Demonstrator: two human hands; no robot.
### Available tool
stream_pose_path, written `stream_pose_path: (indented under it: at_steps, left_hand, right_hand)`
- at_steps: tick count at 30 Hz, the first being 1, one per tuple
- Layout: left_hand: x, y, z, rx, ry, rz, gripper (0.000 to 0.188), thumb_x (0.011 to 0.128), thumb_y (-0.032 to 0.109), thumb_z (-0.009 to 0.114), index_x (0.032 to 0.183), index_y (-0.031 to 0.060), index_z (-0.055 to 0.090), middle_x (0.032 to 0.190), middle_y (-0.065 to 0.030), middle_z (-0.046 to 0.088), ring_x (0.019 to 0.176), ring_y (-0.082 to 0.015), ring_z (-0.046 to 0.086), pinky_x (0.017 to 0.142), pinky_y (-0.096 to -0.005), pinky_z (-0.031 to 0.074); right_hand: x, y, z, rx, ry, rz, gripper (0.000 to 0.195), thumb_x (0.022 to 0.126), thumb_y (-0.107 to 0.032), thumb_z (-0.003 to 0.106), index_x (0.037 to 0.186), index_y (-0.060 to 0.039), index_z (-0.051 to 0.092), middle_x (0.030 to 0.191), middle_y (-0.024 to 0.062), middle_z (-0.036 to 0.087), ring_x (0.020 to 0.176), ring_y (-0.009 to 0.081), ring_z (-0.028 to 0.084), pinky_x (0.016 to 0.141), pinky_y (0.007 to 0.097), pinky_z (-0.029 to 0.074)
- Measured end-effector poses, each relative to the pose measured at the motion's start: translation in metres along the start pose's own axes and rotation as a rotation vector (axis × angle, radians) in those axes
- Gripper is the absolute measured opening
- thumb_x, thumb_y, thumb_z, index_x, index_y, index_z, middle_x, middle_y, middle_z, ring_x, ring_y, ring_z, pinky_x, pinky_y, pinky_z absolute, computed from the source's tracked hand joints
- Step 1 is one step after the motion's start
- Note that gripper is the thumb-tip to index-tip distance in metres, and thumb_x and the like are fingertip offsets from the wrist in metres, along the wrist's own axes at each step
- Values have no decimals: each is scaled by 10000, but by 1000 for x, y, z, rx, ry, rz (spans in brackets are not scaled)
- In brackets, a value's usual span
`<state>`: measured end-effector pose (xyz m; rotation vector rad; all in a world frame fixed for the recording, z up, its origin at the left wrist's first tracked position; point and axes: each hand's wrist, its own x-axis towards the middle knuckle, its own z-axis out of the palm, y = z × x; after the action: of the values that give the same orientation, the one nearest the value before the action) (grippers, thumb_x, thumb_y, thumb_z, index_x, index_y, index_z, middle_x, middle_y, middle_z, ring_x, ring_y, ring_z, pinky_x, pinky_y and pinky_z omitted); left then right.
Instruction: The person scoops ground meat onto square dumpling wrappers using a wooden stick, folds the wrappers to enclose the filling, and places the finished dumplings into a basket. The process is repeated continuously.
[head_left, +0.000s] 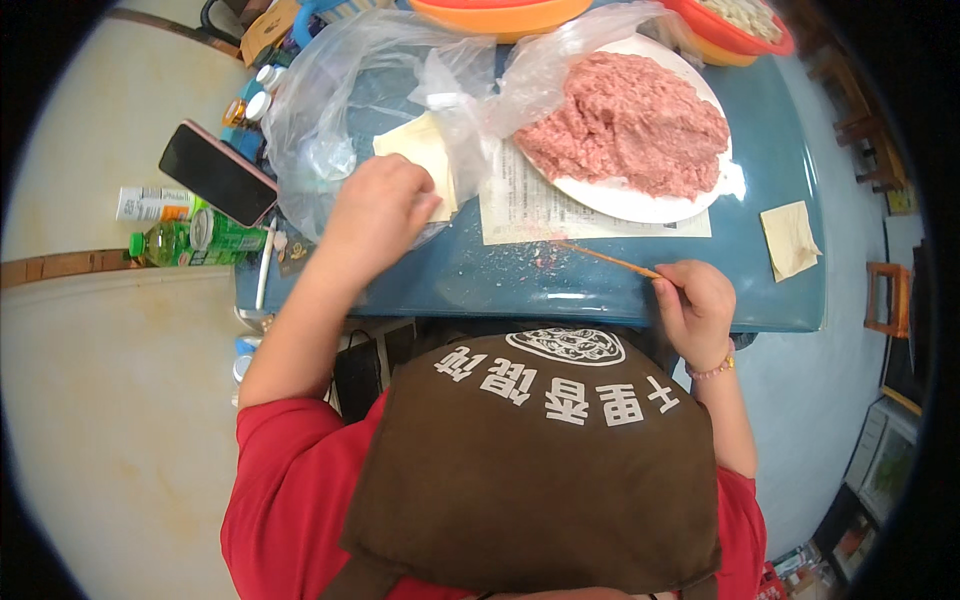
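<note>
My left hand (390, 196), its fingers curled, is over a stack of pale yellow dough wrappers (424, 142). Whether it pinches one is hidden. The stack lies in an opened clear plastic bag (315, 97). Between thumb and fingers my right hand (696, 304) holds a thin wooden stick (611, 259), its tip pointing left toward scattered crumbs near the table's front edge. Ahead of that hand, a mound of raw minced meat (630, 120) covers most of a white plate (637, 212). A single dough wrapper (790, 240) lies flat at the right.
Printed paper (517, 202) sits under the plate on the blue-green table (450, 289). Orange and red basins (502, 22) line the back. At the left edge are a phone (217, 172), a green-capped bottle (166, 244), a green can (225, 231) and a white pen-like stick (265, 266).
</note>
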<state>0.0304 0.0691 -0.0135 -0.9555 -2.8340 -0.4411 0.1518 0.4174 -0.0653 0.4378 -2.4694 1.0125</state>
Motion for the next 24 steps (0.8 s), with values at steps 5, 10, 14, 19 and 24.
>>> stream_pose_path:
  at_steps: [5,10,14,19,24]
  left_hand:
    - [-6,1,16,27,139,-11,57,806,59,675,822,35,626,889,-120,631,855,-322,589,759,-391,477]
    - [-19,-57,26,-767,298,-437,88,939,94,577,969,27,625,998,-65,679,928,-243,634,827,-391,487]
    - [-21,-64,8,-2044,306,-251,460,1044,256,357,1405,-20,431,1460,-207,448,1372,-332,411,1165,-495,295]
    - [-27,-29,5,-2468,106,-86,524,1043,330,322,1449,4,378,1505,-184,401,1392,-373,379,1156,-583,260]
    - [-30,11,-3,-2506,73,-166,541,1038,354,380,1449,3,374,1511,-183,394,1393,-367,380,1161,-564,264]
  right_hand:
    - [1,-4,-3,14,3,86,66,793,-23,726,825,-17,669,712,111,633,605,274,599,555,346,466]
    - [6,2,-39,-178,48,296,42,831,-48,710,829,-33,671,683,120,611,587,261,594,532,338,460]
    - [19,4,-66,-516,27,99,105,814,-104,738,786,-63,646,682,74,601,598,253,591,538,347,473]
    - [41,10,-58,-734,41,-147,204,769,-142,755,705,-91,568,665,55,546,611,240,580,551,350,479]
    - [43,24,-48,-665,-23,-207,240,769,-146,747,679,-87,532,639,61,531,594,240,572,538,355,481]
